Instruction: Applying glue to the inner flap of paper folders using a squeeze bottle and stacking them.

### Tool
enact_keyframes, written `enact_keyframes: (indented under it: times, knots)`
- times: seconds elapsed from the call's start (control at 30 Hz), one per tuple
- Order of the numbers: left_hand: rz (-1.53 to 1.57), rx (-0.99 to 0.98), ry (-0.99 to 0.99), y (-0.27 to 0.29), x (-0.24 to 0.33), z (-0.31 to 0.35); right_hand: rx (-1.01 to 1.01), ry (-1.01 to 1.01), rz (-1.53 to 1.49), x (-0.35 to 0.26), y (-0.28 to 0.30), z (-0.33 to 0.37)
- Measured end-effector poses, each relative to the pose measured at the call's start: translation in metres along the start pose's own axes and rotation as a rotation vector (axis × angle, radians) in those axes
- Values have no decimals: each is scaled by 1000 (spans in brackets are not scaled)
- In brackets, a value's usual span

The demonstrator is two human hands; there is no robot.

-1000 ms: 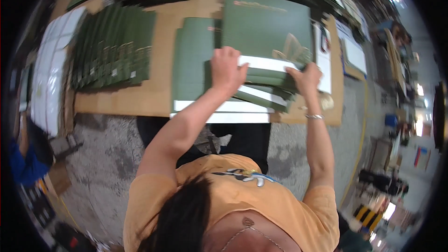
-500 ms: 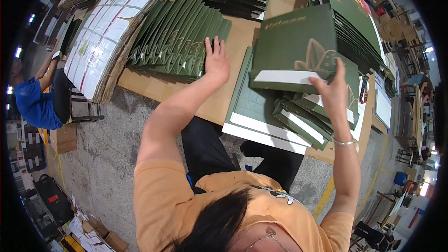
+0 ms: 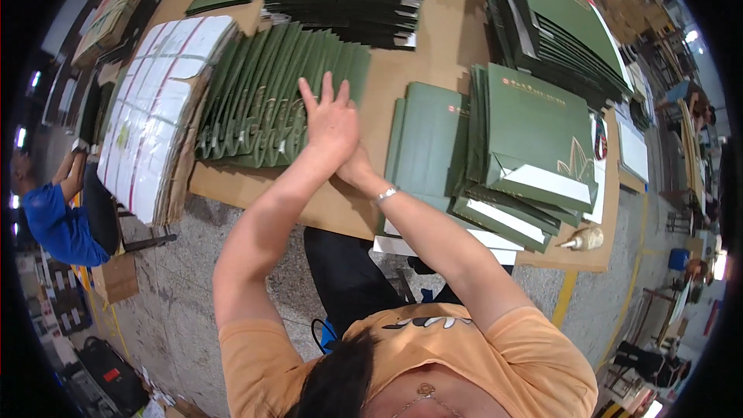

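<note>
- Blue shirt on a co-worker (image 3: 66, 220), who sits between eight and nine o'clock from the hands, well apart from them.
- White strapped bundle (image 3: 159, 104) between nine and ten o'clock, its long axis running from seven to one, just beside the next item.
- Row of green folded bags (image 3: 259, 101), packed side by side on the brown surface (image 3: 445, 39) at about ten o'clock from the hands. The row's long axis runs roughly nine to three; each bag leans with its long edges from seven to one.
- Left hand (image 3: 333, 130) at the row's four o'clock end, palm down, fingers spread and pointing toward twelve. It seems to touch the last bags and is the nearer of the two to the row.
- Dark pile of flat pieces (image 3: 337, 0) at twelve o'clock, beyond the row.
- Right hand (image 3: 356, 166) just below the left, at about five o'clock from it, partly covered by the left wrist. Its fingers are hidden, so I cannot tell whether they pinch anything.
- Flat green sheets (image 3: 429, 135) at three o'clock.
- Stack of green bags (image 3: 534, 128) farther out at three, overlapping those sheets, white flaps toward six.
- Taller green pile (image 3: 569, 19) at two o'clock.
- Pale squeeze bottle (image 3: 590, 238) at four, lying down, nozzle toward nine.
</note>
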State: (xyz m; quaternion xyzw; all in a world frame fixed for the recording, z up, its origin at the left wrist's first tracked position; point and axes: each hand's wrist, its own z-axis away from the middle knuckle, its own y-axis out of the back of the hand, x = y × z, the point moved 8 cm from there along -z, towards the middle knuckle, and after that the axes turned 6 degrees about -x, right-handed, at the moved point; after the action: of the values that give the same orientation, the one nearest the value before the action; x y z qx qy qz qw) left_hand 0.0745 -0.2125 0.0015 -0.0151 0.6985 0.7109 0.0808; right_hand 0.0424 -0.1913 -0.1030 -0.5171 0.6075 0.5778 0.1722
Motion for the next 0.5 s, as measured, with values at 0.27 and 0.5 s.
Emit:
enact_keyframes:
  times: [0.27, 0.5]
  knots:
    - [690, 268, -216, 28, 50, 9, -176, -248, -277, -56, 242, 22]
    - [863, 333, -714, 61, 190, 20, 202, -126, 540, -20, 440, 125]
